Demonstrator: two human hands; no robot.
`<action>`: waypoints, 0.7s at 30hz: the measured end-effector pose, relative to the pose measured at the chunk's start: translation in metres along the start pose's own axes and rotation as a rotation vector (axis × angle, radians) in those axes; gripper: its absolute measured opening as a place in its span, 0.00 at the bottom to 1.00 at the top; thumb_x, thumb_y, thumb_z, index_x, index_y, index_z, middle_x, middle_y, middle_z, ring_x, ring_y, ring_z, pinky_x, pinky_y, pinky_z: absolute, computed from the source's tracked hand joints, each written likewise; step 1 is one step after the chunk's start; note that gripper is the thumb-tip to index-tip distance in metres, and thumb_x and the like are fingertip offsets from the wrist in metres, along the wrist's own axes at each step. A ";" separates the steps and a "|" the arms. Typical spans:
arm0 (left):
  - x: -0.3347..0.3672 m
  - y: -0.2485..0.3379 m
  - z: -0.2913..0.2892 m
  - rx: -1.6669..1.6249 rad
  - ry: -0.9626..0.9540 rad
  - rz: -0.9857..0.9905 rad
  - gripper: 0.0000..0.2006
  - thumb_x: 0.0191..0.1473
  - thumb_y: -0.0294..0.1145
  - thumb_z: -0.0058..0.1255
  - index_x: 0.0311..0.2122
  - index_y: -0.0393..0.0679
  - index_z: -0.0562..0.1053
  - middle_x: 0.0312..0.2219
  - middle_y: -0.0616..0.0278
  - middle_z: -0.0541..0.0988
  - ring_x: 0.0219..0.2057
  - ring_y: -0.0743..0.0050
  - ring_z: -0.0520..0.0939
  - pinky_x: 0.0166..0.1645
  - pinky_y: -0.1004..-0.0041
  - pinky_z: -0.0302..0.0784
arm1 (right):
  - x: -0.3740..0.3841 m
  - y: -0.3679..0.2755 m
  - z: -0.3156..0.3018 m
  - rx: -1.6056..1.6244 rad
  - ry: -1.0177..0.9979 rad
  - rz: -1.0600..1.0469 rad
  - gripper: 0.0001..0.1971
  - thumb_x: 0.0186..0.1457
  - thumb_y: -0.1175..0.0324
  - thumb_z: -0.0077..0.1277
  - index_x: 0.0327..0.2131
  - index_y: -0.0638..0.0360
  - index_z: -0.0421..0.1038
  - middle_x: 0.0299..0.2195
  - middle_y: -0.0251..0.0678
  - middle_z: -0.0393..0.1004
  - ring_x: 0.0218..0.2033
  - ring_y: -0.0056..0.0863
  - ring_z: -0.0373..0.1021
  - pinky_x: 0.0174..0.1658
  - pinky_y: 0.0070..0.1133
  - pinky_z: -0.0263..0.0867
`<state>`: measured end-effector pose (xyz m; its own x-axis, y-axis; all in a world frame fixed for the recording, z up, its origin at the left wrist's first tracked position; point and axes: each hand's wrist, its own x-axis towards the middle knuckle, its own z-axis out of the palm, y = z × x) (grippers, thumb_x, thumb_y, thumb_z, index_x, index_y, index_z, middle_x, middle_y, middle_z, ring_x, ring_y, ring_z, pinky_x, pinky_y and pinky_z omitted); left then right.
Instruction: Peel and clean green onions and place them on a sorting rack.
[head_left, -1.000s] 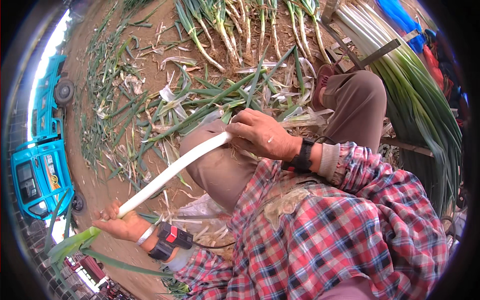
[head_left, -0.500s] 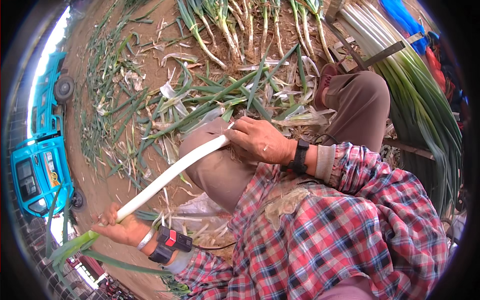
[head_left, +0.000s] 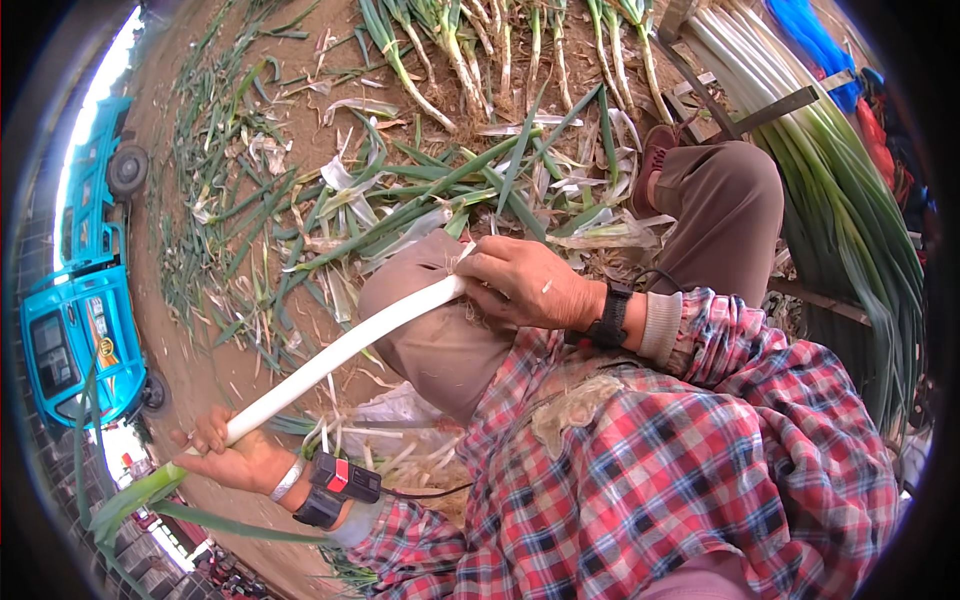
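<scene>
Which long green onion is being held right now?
The long green onion stretching between the left hand's grip and right hand's grip. The other green onions lie on the ground or in the rack.

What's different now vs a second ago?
Small shifts: bare right hand eased down toward the body, a thin pale strip now showing at its fingertips; bare left hand edged left. Nothing let go. Unchanged: both hands hold the long white-stalked leek.
</scene>
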<state>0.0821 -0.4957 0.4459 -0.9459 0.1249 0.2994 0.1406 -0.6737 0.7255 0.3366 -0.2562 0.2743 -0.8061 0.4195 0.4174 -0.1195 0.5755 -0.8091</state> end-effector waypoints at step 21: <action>-0.005 -0.003 0.016 -0.178 -0.357 -0.097 0.19 0.60 0.51 0.42 0.37 0.42 0.66 0.15 0.74 0.61 0.13 0.88 0.61 0.20 0.82 0.57 | 0.014 0.016 -0.016 0.408 -0.134 0.313 0.09 0.52 0.75 0.49 0.38 0.65 0.71 0.30 0.44 0.74 0.32 0.37 0.72 0.38 0.26 0.67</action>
<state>0.0910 -0.4828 0.4523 -0.7868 0.4180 0.4541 -0.0266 -0.7580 0.6517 0.3332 -0.2300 0.2738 -0.9032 0.4185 0.0950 -0.0554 0.1057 -0.9929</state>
